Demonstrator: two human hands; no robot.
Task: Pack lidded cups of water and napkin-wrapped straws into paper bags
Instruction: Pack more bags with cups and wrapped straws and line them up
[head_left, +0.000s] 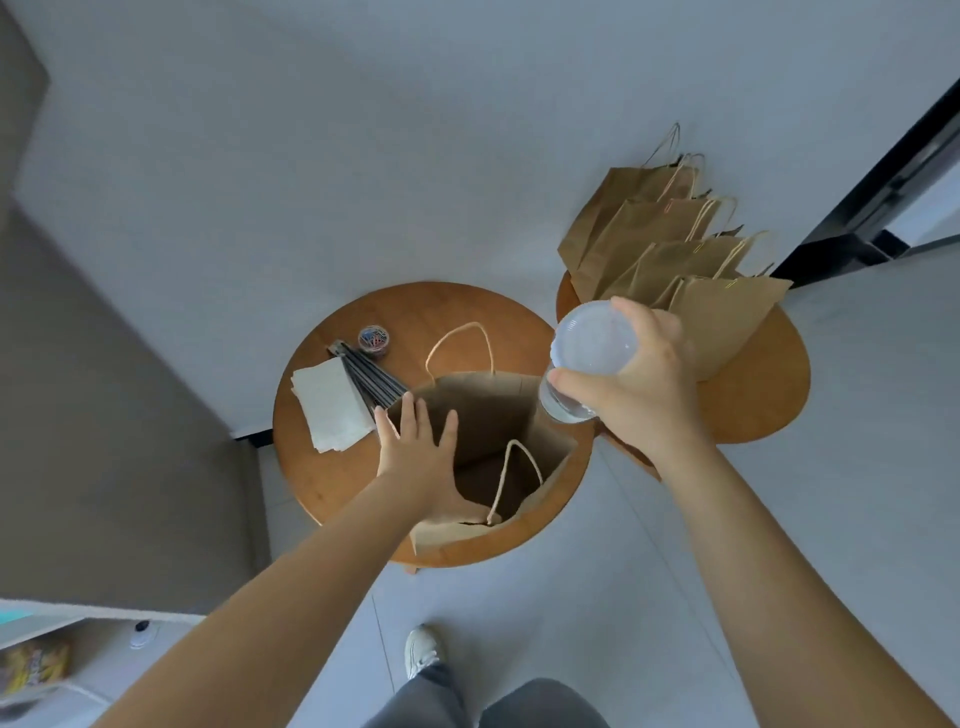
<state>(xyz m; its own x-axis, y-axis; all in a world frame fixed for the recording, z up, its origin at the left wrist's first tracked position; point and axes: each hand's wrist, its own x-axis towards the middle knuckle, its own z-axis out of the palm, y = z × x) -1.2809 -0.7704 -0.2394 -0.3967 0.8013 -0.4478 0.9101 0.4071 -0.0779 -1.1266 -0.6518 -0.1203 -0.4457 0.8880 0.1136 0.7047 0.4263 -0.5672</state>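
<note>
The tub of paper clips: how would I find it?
Look at the round wooden table with the open paper bag. Near its far left edge, by the black straws, sits the tub of paper clips: small, round, clear, colourful inside.

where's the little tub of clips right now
In the head view, the tub of clips sits at the far left of the round table, just beyond the black straws and napkins.
</note>
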